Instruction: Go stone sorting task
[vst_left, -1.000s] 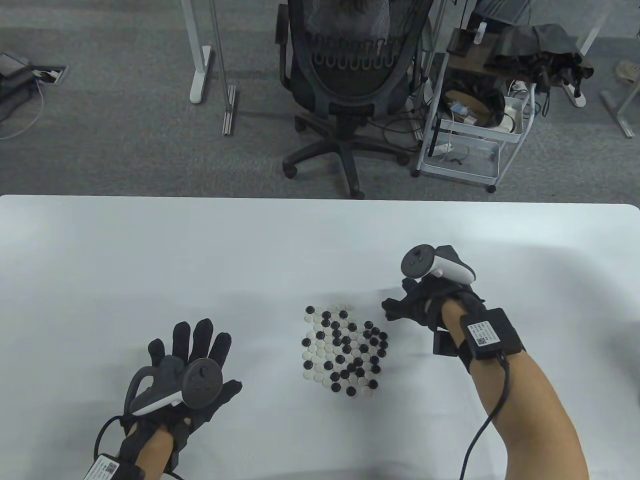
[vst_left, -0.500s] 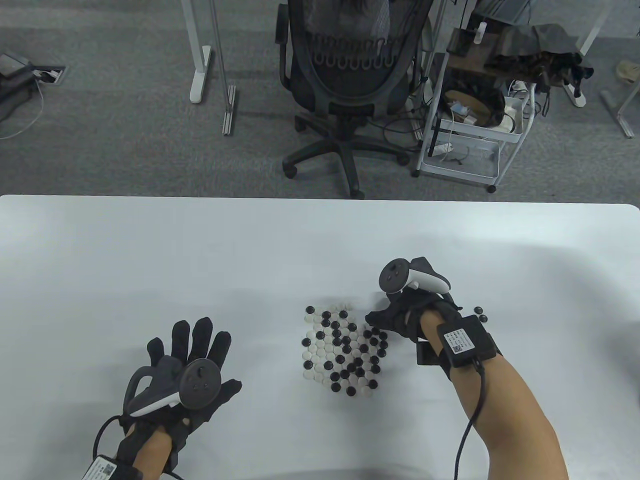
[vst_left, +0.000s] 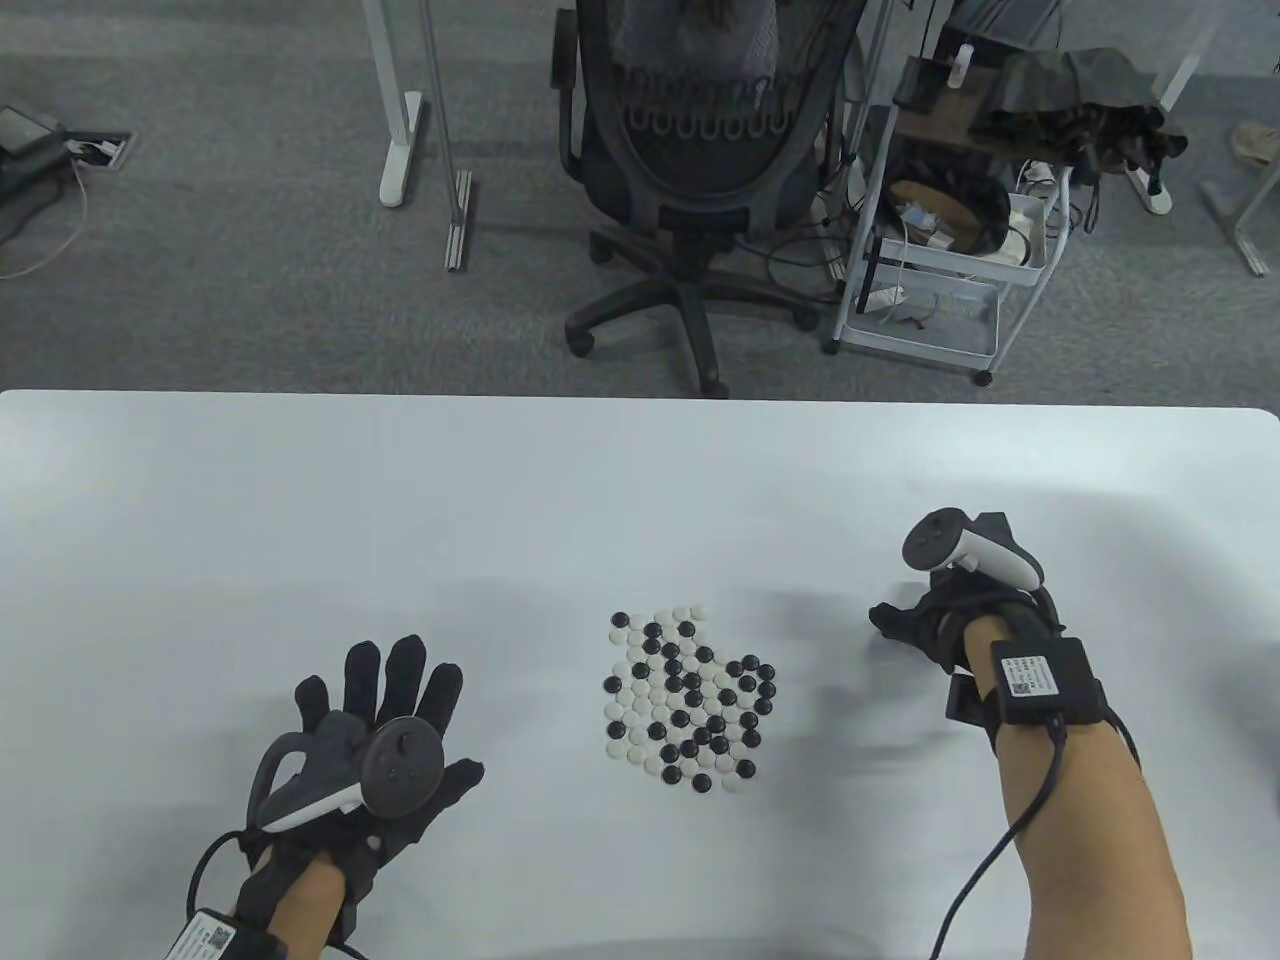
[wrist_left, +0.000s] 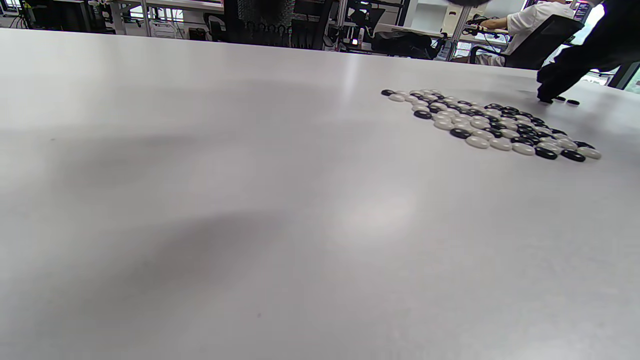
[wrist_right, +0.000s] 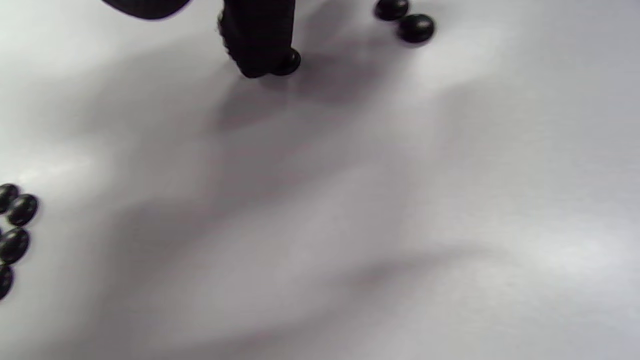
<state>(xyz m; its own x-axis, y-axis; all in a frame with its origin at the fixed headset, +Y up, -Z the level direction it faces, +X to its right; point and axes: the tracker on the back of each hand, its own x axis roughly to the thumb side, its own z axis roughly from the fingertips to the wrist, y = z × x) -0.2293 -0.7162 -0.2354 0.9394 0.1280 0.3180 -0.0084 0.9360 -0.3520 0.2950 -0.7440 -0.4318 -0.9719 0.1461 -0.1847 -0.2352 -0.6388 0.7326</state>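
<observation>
Mixed stones (vst_left: 687, 699) between hands — left hand (vst_left: 372, 745) flat, right hand (vst_left: 935, 625) curled

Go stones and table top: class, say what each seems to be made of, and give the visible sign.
Go stones: hard and glossy, perhaps glass or polished plastic, since each dome carries a small highlight; the exact material stays open.
Table top: smooth white sheet, likely laminate, with a satin finish, showing soft sheen and blurred shadows.
</observation>
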